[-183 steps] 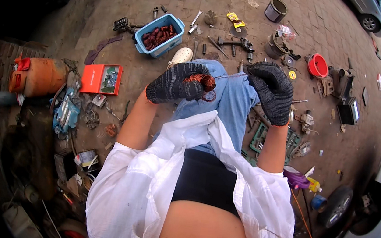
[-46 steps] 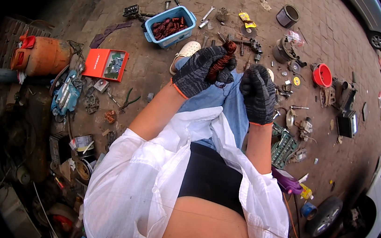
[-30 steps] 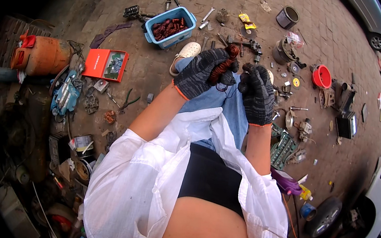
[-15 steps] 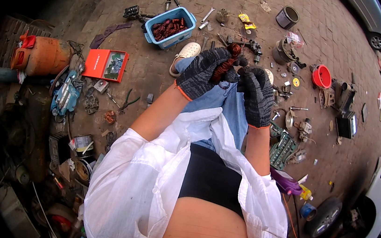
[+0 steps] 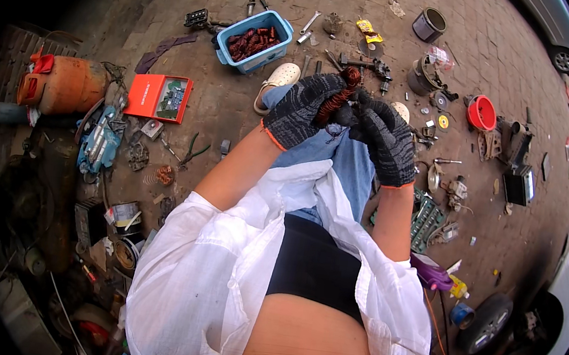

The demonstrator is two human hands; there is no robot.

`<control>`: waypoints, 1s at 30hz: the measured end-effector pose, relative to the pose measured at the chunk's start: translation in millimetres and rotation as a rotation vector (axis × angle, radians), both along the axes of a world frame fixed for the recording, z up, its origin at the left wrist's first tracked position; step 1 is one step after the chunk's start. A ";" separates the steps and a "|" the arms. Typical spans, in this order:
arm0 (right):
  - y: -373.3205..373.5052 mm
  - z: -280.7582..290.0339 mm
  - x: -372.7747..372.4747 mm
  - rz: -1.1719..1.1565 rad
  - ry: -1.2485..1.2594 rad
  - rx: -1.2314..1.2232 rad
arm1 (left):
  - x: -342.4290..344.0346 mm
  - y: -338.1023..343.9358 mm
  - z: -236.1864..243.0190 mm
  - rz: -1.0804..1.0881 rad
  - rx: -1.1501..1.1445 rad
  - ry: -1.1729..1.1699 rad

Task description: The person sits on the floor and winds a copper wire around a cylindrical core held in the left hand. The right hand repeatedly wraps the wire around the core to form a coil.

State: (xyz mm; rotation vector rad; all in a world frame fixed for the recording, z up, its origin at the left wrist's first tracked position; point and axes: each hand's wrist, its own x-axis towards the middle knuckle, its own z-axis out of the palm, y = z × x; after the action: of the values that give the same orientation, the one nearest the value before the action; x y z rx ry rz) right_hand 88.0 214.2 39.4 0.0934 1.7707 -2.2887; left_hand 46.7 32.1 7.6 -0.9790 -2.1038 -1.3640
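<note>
Both hands wear dark grey knit gloves with orange cuffs and meet above my knees. My left hand (image 5: 300, 111) is closed around a bundle of copper wire (image 5: 335, 105), reddish brown and wound into an upright twist. Its top end sticks up past the fingers. My right hand (image 5: 387, 134) is bent in close against the bundle's right side, fingertips curled together. What those fingers pinch is hidden, though a thin loose strand hangs just below the two hands. Beyond the left hand stands a blue plastic tub (image 5: 258, 61) holding several similar copper bundles.
An orange gas cylinder (image 5: 74, 85) and an open red box (image 5: 145, 95) with a circuit board lie left. Pliers (image 5: 196, 148) rest near my left forearm. At right are a red bowl (image 5: 481, 114), metal cans (image 5: 429, 26) and a green socket set (image 5: 427, 222). Cars stand at the right edge.
My right hand has tilted and shifted slightly, its wrist moving right and its fingers leaning in toward the copper bundle. The left hand has kept its hold almost unmoved.
</note>
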 end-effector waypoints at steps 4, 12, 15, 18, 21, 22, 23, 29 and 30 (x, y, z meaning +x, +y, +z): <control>3.6 1.5 0.0 0.040 -0.026 0.038 | -2.1 2.7 -24.7 -0.043 0.071 -0.066; 1.7 -9.6 3.9 -0.118 0.225 0.405 | 1.8 5.0 -8.3 0.014 0.011 -0.090; -2.1 -10.6 6.6 -0.221 0.316 0.473 | 6.2 11.3 3.9 -0.178 0.341 -0.572; -6.4 -1.8 7.3 -0.251 0.449 0.592 | 2.7 8.9 -0.7 -0.189 0.296 -0.404; -5.9 -3.4 5.9 -0.230 0.469 0.577 | 4.1 11.2 -5.1 -0.685 1.054 -1.144; -4.8 -4.3 5.2 -0.216 0.449 0.539 | 3.8 11.4 -9.9 -0.637 0.983 -1.074; -3.4 -3.7 5.3 -0.203 0.477 0.566 | 3.2 11.4 -16.5 -0.588 0.912 -1.004; -1.1 9.2 6.8 -0.168 0.662 0.743 | 1.6 4.1 -1.7 -0.298 0.387 -0.649; -0.4 11.2 5.3 -0.153 0.702 0.780 | 1.6 4.1 -3.1 -0.201 0.199 -0.455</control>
State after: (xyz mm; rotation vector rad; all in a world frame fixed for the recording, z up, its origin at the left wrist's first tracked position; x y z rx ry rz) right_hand 93.3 213.7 50.6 -0.5114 3.0116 -1.6586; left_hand 48.3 36.2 4.6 -0.8773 -2.1618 -2.0142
